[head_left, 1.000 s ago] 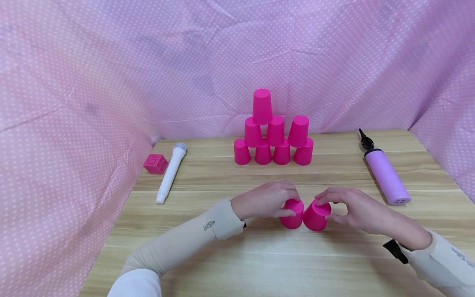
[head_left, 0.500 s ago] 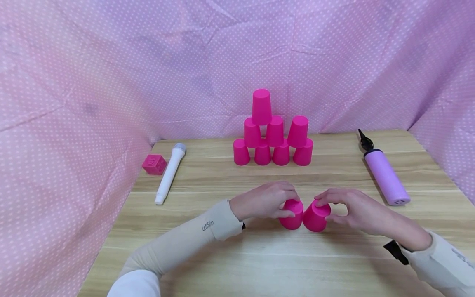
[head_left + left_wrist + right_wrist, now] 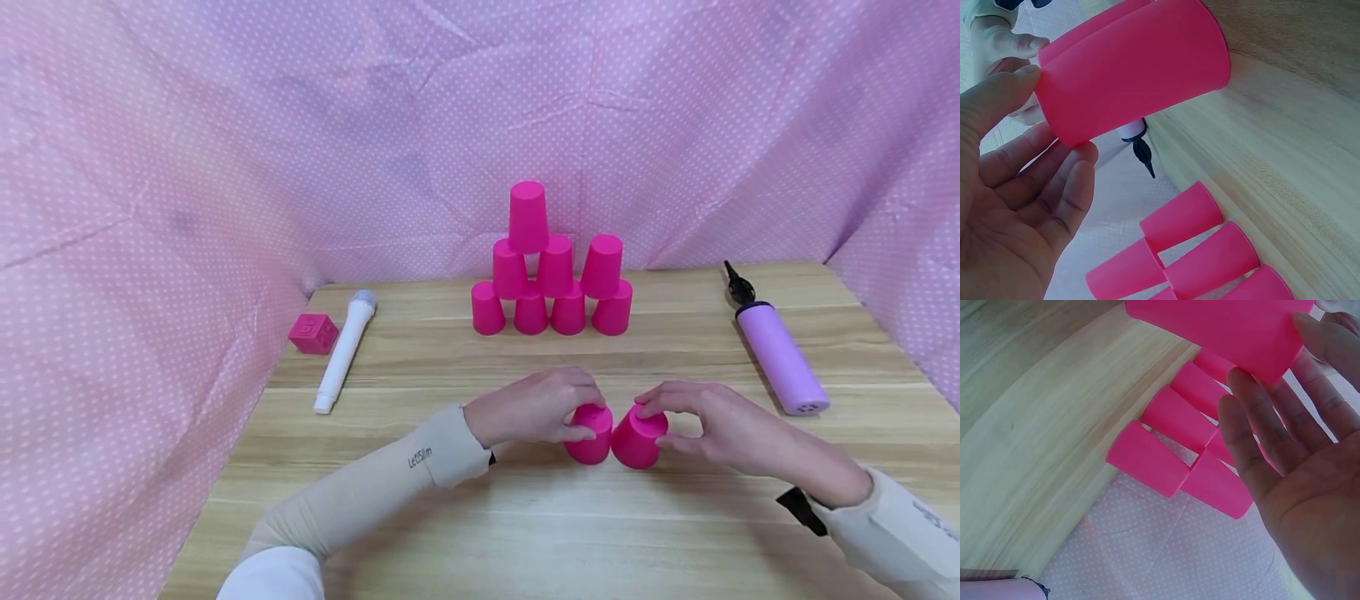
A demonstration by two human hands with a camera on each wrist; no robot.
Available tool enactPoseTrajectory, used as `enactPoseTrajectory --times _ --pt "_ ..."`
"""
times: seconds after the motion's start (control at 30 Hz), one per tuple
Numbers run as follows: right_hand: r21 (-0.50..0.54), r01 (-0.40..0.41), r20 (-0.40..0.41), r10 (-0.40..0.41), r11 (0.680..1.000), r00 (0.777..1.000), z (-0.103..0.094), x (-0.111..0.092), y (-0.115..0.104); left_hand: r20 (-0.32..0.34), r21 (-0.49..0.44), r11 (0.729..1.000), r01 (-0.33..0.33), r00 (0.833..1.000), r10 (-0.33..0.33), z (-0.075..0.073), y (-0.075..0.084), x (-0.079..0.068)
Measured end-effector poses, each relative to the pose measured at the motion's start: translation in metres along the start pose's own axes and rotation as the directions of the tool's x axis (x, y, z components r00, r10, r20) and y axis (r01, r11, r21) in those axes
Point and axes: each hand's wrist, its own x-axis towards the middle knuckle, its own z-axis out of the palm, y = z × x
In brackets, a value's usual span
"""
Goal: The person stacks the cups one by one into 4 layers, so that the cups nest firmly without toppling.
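Two pink cups stand upside down side by side near the front of the table. My left hand [image 3: 543, 406] grips the left cup [image 3: 589, 448] near its base, thumb on the near side and fingers behind. The right cup [image 3: 636, 444] is held by my right hand [image 3: 712, 425], its thumb and fingertips about the upper end. In the left wrist view the held cup [image 3: 1135, 69] overlaps the other one. Behind the hands rises a stack of upside-down pink cups: several along the bottom, three in the middle row, and a single top cup [image 3: 528, 218].
On the left lie a pink cube [image 3: 312, 333] and a white toy microphone [image 3: 345, 352]. A purple hand pump [image 3: 782, 357] with a black nozzle lies at the right. Polka-dot pink cloth [image 3: 420, 150] hangs behind the wooden table [image 3: 420, 367].
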Motion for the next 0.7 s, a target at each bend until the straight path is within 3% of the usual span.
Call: enactPoseTrajectory --times 0.47,0.6,0.7 --pt "0.004 0.038 -0.040 -0.038 0.999 0.998 0.005 0.000 0.001 -0.006 -0.018 0.999 0.031 1.000 -0.031 -0.003 0.000 -0.004" --pt "0.011 0.084 -0.097 -0.082 0.996 0.992 0.002 0.004 0.001 -0.051 -0.029 0.998 0.052 0.997 -0.054 -0.020 -0.004 -0.010" --pt "0.011 0.146 -0.167 -0.142 0.989 0.976 -0.010 0.014 0.002 -0.138 -0.001 1.000 0.024 0.990 -0.024 -0.043 -0.010 -0.015"
